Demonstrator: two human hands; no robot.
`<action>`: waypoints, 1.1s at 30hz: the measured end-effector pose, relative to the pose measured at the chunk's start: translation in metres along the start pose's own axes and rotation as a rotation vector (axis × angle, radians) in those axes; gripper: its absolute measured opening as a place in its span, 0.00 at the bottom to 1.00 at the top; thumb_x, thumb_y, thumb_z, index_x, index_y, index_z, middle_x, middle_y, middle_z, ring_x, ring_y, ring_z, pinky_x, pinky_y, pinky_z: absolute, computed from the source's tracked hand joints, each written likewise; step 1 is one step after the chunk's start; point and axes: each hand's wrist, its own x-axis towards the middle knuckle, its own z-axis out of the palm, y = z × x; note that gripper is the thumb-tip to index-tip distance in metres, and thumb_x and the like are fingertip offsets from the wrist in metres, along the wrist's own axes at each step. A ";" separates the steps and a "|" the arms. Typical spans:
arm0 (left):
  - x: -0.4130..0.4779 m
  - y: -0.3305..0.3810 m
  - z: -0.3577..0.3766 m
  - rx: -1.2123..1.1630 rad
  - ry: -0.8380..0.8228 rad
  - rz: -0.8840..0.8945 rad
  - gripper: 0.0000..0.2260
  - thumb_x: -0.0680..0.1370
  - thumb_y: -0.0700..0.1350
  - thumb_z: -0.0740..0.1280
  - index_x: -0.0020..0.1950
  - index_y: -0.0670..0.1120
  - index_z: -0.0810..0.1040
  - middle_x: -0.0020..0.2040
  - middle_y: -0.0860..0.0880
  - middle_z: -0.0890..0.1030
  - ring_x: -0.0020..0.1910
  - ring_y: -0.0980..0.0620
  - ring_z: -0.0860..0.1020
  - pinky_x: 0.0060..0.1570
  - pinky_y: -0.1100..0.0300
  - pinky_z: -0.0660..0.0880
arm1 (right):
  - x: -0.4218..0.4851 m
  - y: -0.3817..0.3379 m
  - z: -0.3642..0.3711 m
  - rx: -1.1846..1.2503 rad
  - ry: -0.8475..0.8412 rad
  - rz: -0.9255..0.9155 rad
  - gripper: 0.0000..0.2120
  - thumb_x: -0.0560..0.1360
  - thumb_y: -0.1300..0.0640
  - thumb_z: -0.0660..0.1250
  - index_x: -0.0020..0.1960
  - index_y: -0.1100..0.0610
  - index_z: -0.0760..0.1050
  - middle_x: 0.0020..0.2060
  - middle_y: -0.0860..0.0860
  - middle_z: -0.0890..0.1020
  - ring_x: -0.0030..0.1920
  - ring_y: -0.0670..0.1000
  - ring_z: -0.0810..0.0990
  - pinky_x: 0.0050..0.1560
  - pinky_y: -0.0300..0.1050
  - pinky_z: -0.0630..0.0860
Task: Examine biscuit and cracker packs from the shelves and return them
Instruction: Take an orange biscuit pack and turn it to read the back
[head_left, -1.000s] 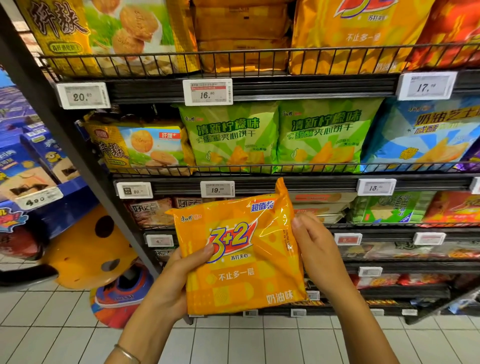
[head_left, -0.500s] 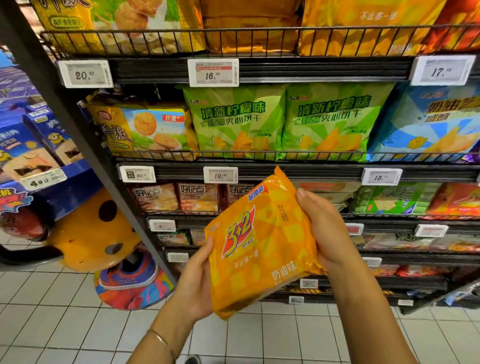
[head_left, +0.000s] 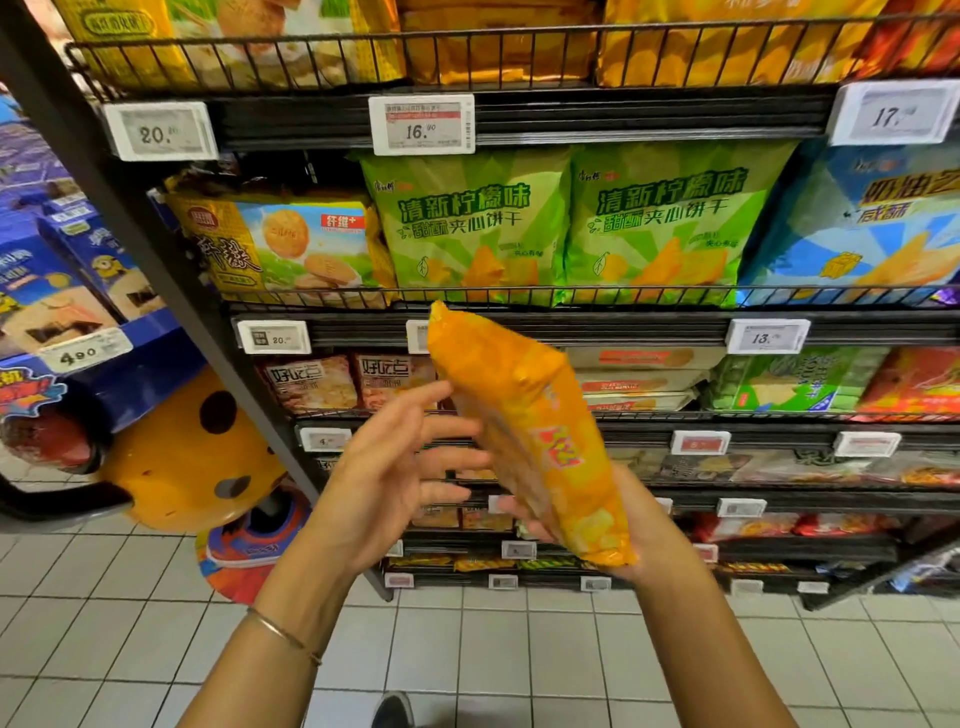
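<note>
a single wide-angle head view looks forward and down from close in front of the shop shelves (head_left: 571, 332), level with the green-pack tier, taking in the tiled floor (head_left: 519, 649) at the bottom edge, with straight shelf lines bowed toward the frame's edges.

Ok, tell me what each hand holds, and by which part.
Right hand cradles the orange biscuit pack by its lower end. Left hand is open, holding nothing.

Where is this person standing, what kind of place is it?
Most likely a supermarket snack aisle: wire shelves stocked with biscuit packs, and price tags clipped along every shelf edge.
</note>
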 end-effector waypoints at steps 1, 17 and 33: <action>0.004 -0.004 0.003 0.094 0.037 0.029 0.30 0.72 0.57 0.79 0.71 0.48 0.78 0.59 0.37 0.83 0.53 0.39 0.85 0.42 0.52 0.85 | -0.001 0.005 0.000 0.121 -0.089 0.055 0.38 0.66 0.56 0.84 0.71 0.66 0.76 0.66 0.66 0.80 0.59 0.68 0.84 0.45 0.60 0.86; 0.033 -0.025 0.001 0.003 -0.036 -0.109 0.44 0.60 0.63 0.85 0.69 0.45 0.77 0.66 0.39 0.82 0.65 0.38 0.81 0.62 0.41 0.80 | -0.017 0.055 -0.014 -0.036 0.019 -0.008 0.34 0.80 0.30 0.50 0.67 0.50 0.82 0.62 0.56 0.85 0.58 0.61 0.86 0.48 0.55 0.86; 0.043 -0.061 0.068 -0.010 -0.237 -0.605 0.25 0.73 0.64 0.73 0.66 0.54 0.83 0.62 0.43 0.85 0.60 0.38 0.84 0.56 0.31 0.80 | -0.112 0.065 -0.010 -0.243 0.604 -0.586 0.37 0.69 0.43 0.80 0.74 0.50 0.71 0.66 0.54 0.82 0.64 0.59 0.83 0.55 0.54 0.83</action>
